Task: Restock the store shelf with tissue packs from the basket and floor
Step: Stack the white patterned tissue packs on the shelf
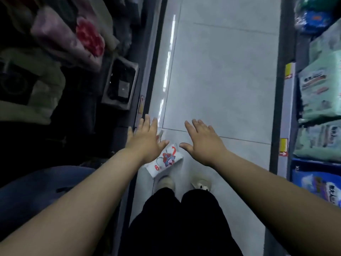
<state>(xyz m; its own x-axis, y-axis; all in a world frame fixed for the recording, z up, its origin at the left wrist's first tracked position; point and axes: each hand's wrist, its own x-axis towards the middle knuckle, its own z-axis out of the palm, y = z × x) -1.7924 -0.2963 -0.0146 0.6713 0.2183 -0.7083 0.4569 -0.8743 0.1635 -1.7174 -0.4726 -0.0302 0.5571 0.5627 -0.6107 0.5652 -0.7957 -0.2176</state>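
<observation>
Both hands hang palm down with fingers spread, holding nothing: the left hand (147,140) and the right hand (202,143) at mid-frame. Below and between them a white tissue pack (166,160) lies on the grey floor (221,80), just ahead of the shoes (201,183). Green packs (321,93) fill the right-edge shelf.

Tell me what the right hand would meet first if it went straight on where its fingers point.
Likely only the grey floor tiles: the right hand, fingers straight, points ahead over them, and nothing stands in that line. Depth is unclear.
</observation>
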